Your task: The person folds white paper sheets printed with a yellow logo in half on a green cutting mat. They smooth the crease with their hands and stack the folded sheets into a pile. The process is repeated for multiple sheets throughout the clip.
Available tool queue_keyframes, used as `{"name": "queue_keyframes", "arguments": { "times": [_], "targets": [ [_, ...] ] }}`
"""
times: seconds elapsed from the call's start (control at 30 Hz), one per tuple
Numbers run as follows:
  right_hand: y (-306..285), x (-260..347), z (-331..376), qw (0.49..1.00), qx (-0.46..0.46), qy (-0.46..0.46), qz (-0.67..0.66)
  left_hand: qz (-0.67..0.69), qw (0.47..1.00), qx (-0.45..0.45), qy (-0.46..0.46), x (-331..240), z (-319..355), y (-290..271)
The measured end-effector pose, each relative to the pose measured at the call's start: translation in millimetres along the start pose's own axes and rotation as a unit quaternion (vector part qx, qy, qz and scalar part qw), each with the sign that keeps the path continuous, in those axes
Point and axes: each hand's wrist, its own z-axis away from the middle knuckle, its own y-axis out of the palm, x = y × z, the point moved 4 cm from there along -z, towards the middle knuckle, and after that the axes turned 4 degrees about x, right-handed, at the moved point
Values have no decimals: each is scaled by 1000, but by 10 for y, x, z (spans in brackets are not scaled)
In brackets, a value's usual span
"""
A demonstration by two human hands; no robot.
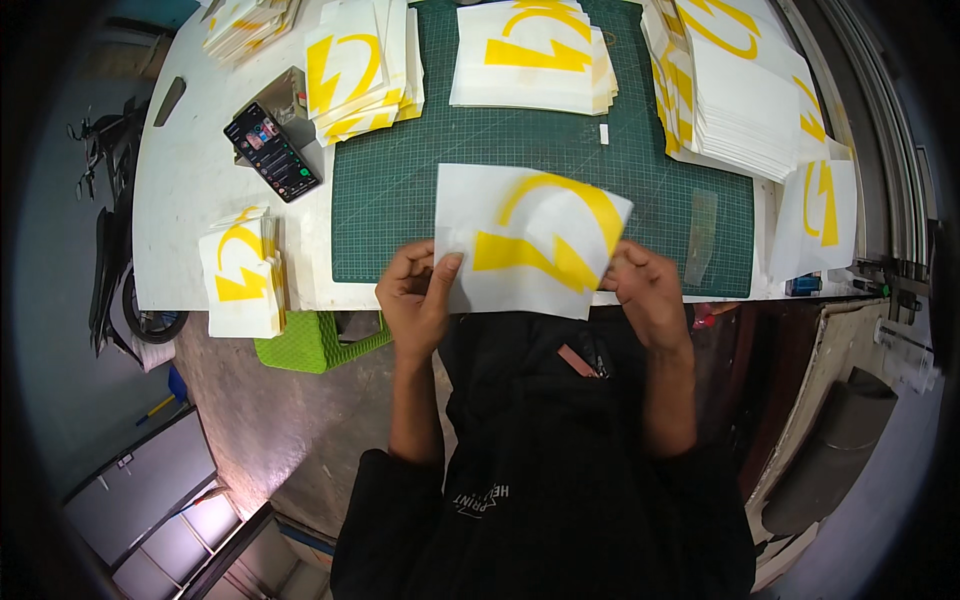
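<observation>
A white paper sheet [520, 215] with a yellow arc and lightning-like print is held up between my two hands, over the near edge of the green cutting mat [385, 190]. My left hand [415, 295] pinches its lower left side, thumb on the front face. At its right edge my right hand [648, 292] is closed on it, the fingertips partly hidden behind the paper. The sheet bows slightly and its right part looks a little blurred. Beyond it on the mat lies a stack of similar sheets [530, 85].
More printed stacks stand at the left [240, 300], the back left [362, 70] and the right [740, 110]. A lit phone [270, 150] leans on a grey box. A clear ruler-like strip [702, 238] lies on the mat. Below the table edge is a green woven basket [300, 345].
</observation>
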Motion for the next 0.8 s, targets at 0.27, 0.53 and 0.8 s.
{"name": "queue_keyframes", "arguments": {
  "times": [0.27, 0.53, 0.8],
  "targets": [
    [-97, -112, 0, 992, 72, 40, -101, 59, 993, 68, -72, 11, -33, 31],
    [-42, -251, 227, 877, 211, 36, -430, 35, 993, 90, -66, -106, -69, 141],
    [-214, -630, 520, 915, 244, -1, -322, 8, 990, 122, -68, -200, -44, 265]
  ]
}}
